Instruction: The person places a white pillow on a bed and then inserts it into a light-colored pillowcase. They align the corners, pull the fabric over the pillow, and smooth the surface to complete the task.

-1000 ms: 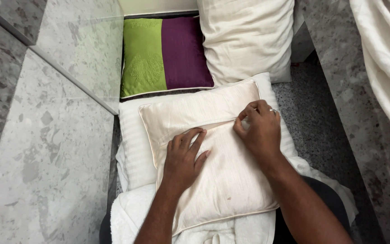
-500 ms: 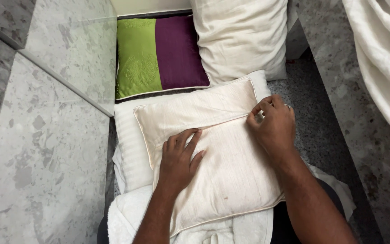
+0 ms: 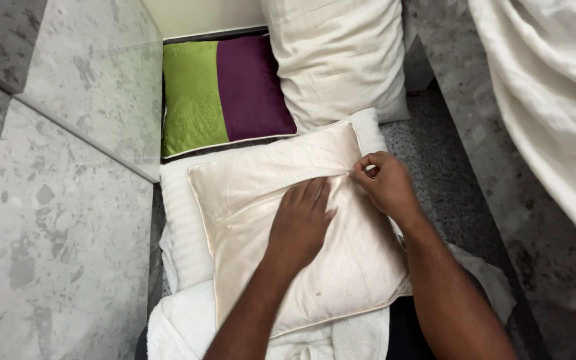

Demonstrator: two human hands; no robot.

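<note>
A cream satin cushion (image 3: 341, 267) lies in front of me on a white striped pillow (image 3: 181, 220) and a white towel (image 3: 181, 320). My left hand (image 3: 299, 223) presses flat on the cushion's middle, fingers together, beside a seam that runs across the cover. My right hand (image 3: 385, 183) pinches the right end of that seam, near the cushion's right edge; what sits between the fingertips is too small to make out.
A green and purple cushion (image 3: 225, 93) and a large cream pillow (image 3: 338, 57) lie beyond. Speckled grey stone slabs (image 3: 55, 200) rise on the left. A white sheet (image 3: 555, 113) hangs at the right over the grey floor (image 3: 461, 193).
My right hand has slid to the right along the seam toward the cushion's edge. My left hand stays pressed on the cushion. The view has shifted slightly.
</note>
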